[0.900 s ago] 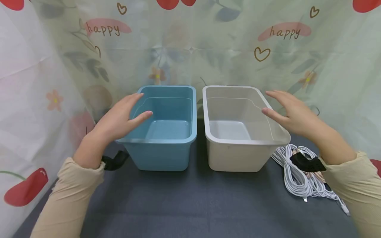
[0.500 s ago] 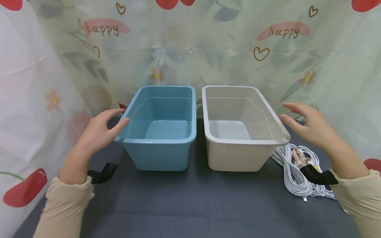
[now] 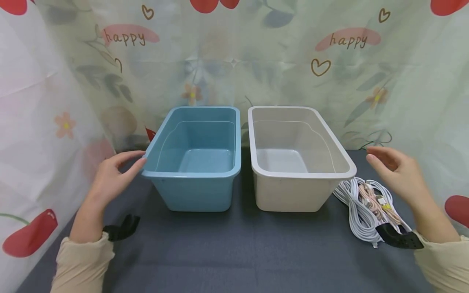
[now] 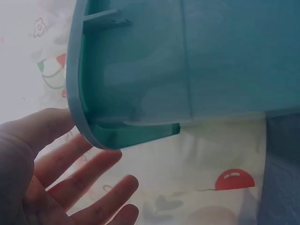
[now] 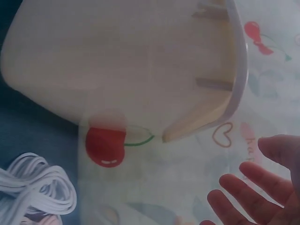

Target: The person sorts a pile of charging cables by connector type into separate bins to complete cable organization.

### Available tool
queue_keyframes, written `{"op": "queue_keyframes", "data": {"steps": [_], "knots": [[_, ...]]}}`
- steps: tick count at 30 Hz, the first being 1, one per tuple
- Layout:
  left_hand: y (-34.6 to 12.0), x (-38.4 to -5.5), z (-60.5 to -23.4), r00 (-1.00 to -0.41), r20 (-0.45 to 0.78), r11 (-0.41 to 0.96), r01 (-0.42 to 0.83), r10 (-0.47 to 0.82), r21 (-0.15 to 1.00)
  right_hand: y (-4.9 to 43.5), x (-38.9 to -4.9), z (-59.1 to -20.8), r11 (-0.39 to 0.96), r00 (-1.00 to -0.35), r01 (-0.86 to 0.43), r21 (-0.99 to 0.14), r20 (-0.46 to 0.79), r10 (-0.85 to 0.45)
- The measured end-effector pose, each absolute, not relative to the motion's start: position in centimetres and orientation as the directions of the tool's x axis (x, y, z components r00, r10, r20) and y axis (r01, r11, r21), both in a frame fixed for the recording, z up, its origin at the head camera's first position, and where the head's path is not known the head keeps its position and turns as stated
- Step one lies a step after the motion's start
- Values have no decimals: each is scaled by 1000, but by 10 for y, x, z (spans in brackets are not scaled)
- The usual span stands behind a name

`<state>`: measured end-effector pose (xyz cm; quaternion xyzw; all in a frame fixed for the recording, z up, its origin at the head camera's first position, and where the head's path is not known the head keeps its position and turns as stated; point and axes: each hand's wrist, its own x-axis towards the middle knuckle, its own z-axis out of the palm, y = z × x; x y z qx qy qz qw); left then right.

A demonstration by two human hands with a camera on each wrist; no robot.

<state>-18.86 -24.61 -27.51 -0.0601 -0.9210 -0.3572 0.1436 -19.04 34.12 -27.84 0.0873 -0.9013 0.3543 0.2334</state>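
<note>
1. The blue bin point(image 3: 194, 193) sits left of centre; your left hand point(image 3: 110, 178), fingers loosely spread, is at its left rim, contact unclear.
2. The beige bin point(image 3: 289, 194) sits right of centre; your right hand point(image 3: 403, 177), fingers parted, is apart, farther right.

The left grip point(image 3: 112, 175) and right grip point(image 3: 400, 173) hang well apart, fingers point(image 4: 86, 178) loosely spread.

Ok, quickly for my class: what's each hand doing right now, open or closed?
Left hand: open, at the blue plastic bin's rim; whether it touches cannot be told.
Right hand: open, holding nothing.
</note>
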Motion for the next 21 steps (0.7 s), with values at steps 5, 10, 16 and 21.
{"op": "queue_keyframes", "data": {"steps": [5, 10, 16, 21], "knots": [[-251, -186, -283, -950, 312, 717, 207, -16, 666, 350, -184, -292, 721, -907, -239, -651, 415, 73], [-255, -186, -287, -952, 306, 716, 210, -5, 666, 363, -179, -307, 720, -942, -132, -682, 313, 124], [-256, -187, -288, -951, 308, 747, 196, -13, 635, 378, -177, -324, 701, -963, -22, -713, 203, 176], [-255, -186, -288, -949, 314, 746, 195, -19, 636, 390, -174, -338, 693, -973, 103, -714, 72, 219]]}}
